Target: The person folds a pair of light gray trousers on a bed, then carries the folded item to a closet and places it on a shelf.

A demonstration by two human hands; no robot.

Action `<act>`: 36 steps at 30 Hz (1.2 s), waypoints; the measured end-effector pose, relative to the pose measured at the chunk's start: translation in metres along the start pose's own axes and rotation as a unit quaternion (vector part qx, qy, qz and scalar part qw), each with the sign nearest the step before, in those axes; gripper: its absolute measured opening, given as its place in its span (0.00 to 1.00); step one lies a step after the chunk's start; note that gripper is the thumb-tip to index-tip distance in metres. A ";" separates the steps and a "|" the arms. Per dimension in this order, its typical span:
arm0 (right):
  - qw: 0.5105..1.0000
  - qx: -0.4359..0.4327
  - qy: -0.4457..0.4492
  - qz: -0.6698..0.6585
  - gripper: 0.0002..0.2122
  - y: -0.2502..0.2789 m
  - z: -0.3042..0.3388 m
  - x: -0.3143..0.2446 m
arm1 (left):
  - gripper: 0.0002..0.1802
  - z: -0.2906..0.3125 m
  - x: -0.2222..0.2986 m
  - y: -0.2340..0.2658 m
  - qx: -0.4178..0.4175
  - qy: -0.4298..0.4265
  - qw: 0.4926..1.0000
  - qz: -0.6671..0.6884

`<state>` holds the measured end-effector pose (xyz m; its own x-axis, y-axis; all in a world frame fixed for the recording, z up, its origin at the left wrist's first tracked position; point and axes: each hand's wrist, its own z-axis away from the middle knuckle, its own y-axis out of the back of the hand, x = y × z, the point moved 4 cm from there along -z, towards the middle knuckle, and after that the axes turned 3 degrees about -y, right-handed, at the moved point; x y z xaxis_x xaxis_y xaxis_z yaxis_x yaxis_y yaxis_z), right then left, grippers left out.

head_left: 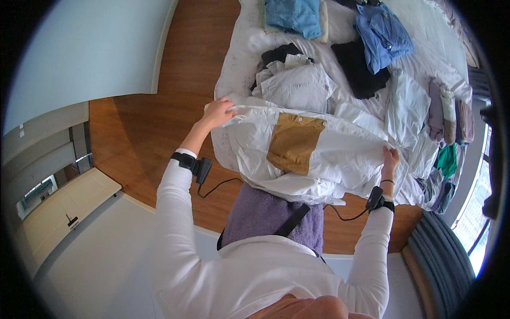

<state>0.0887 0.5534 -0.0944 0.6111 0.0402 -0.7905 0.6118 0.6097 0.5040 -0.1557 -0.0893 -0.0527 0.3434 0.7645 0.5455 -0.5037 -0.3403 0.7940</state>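
A white garment (348, 154) is stretched sideways across the near edge of the bed, with a tan panel (294, 143) in its middle and small round buttons near the panel's top. At its upper left corner my left hand (219, 112) pinches the white cloth. My right hand (390, 158) grips the right end, its fingers closed on the edge. The lower part of the garment hangs in loose folds towards my lap. Its exact kind is hard to tell from here.
Beyond the garment, the bed (234, 69) holds a white folded pile (297, 87), black cloth (364, 72), a blue shirt (382, 37), and turquoise cloth (295, 18). Rolled clothes (449, 114) and green cloth (446, 161) lie at right. Cables hang from both wrist straps.
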 end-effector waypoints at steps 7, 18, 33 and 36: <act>1.000 -0.011 0.002 0.027 0.07 0.003 -0.006 0.008 | 0.24 -0.051 -0.013 -0.037 -0.165 0.078 0.976 0.121; 1.000 -0.018 -0.005 -0.002 0.08 0.001 -0.010 0.012 | 0.36 -0.066 -0.013 -0.048 -0.231 0.021 0.964 0.126; 0.999 -0.026 0.002 -0.035 0.06 0.006 0.005 0.000 | 0.09 -0.018 0.030 -0.006 0.028 -0.144 0.988 -0.047; 0.997 -0.011 0.005 -0.075 0.06 -0.004 0.009 -0.005 | 0.08 -0.010 0.024 -0.002 0.053 -0.125 0.989 -0.051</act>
<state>0.0885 0.5436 -0.0894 0.5081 -0.0454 -0.8601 0.6847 0.6271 0.3714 -0.1538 -0.0648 -0.0440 0.5806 0.6425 0.5001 -0.3752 -0.3340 0.8647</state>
